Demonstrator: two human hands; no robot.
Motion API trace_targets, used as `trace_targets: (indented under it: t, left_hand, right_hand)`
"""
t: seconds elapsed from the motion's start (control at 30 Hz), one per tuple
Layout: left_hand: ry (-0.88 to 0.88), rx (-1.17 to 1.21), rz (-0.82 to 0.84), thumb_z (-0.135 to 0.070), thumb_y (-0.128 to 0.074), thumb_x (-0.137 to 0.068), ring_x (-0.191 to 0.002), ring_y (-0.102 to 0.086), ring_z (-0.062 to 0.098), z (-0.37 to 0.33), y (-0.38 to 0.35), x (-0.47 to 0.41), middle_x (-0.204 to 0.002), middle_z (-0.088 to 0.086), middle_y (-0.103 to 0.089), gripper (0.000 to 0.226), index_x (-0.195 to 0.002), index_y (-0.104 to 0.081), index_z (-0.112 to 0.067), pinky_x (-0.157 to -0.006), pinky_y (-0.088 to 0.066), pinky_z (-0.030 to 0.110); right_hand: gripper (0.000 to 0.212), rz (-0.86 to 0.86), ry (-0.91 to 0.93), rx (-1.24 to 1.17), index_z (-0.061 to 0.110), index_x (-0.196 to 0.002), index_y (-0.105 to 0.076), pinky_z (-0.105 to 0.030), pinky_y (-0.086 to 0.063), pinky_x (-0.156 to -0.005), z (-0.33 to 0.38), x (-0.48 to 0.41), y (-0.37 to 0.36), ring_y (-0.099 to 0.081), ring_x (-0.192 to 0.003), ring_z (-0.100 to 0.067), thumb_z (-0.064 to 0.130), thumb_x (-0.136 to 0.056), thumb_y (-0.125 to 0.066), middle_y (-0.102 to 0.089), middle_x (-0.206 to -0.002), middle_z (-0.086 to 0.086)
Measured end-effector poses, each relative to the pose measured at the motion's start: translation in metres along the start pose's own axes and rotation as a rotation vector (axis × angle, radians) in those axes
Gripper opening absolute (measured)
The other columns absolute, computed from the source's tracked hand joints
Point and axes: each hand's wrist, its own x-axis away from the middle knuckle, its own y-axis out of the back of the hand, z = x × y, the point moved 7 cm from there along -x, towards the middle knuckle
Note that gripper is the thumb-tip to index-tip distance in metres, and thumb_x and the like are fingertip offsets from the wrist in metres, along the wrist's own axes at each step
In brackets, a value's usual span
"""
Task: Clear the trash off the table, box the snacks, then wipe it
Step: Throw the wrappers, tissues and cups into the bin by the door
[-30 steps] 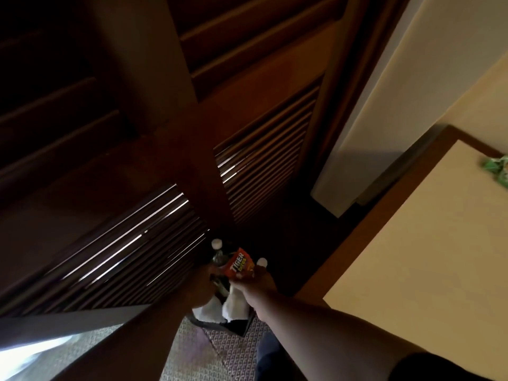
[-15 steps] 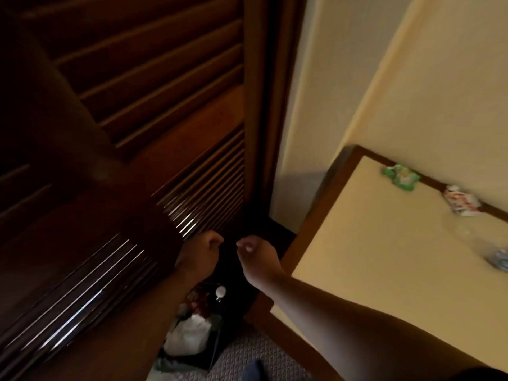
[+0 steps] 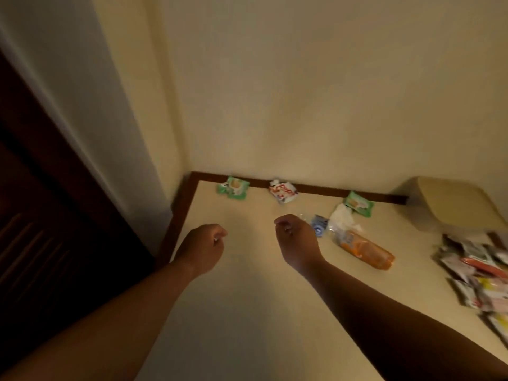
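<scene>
Cream table (image 3: 247,312) with dark wood rim by cream wall (image 3: 302,105), left hand (image 3: 203,246) and right hand (image 3: 297,240) loosely curled, empty, green crumpled wrapper (image 3: 233,187) higher in frame, apart, maybe a clear bottle (image 3: 316,225) beside right fingers

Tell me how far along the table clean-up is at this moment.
Early. A second ago a red packet was held over the bin; now the left hand and right hand hover empty over the cream table. Remaining: far-corner green wrapper, crumpled red-and-white wrapper, second green wrapper, clear plastic bottle, orange packet, then boxing the pile of snack packets and wiping.
</scene>
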Motion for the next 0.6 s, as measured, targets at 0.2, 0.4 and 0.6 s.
trace_targets:
  t: [0.2,0.4,0.6]
  left_hand:
    - [-0.110,-0.121,0.118,-0.016,-0.060,-0.091,-0.109,-0.064,0.023,-0.097,-0.077,-0.081,-0.123,0.005,-0.067,0.031,-0.120,-0.069,-0.021,-0.096,-0.052,0.034]
    - [-0.068,-0.234,0.050,-0.030,-0.063,-0.090,-0.116,-0.058,0.031,-0.147,-0.121,-0.166,-0.126,0.011,-0.059,0.037,-0.126,-0.066,-0.025,-0.095,-0.053,0.041]
    - [0.202,-0.445,0.065,-0.065,-0.066,-0.079,-0.140,-0.029,0.045,-0.137,-0.144,-0.242,-0.148,0.018,-0.034,0.073,-0.142,-0.041,-0.038,-0.110,-0.037,0.063]
  right_hand:
    - [0.021,-0.180,-0.134,0.154,0.017,-0.108,-0.075,-0.024,-0.043,-0.085,-0.115,-0.070,0.109,-0.067,-0.103,-0.022,0.020,-0.099,-0.057,-0.074,-0.111,-0.003]
    - [0.042,-0.140,-0.222,0.289,0.025,-0.127,-0.067,-0.039,-0.044,-0.103,-0.203,-0.141,0.156,-0.056,-0.122,-0.037,0.035,-0.086,-0.074,-0.058,-0.135,-0.016]
    - [0.113,0.243,-0.218,0.479,0.055,-0.155,-0.019,-0.061,-0.028,-0.118,-0.248,-0.197,0.131,-0.005,-0.155,-0.043,0.070,-0.064,-0.083,-0.001,-0.171,-0.008]
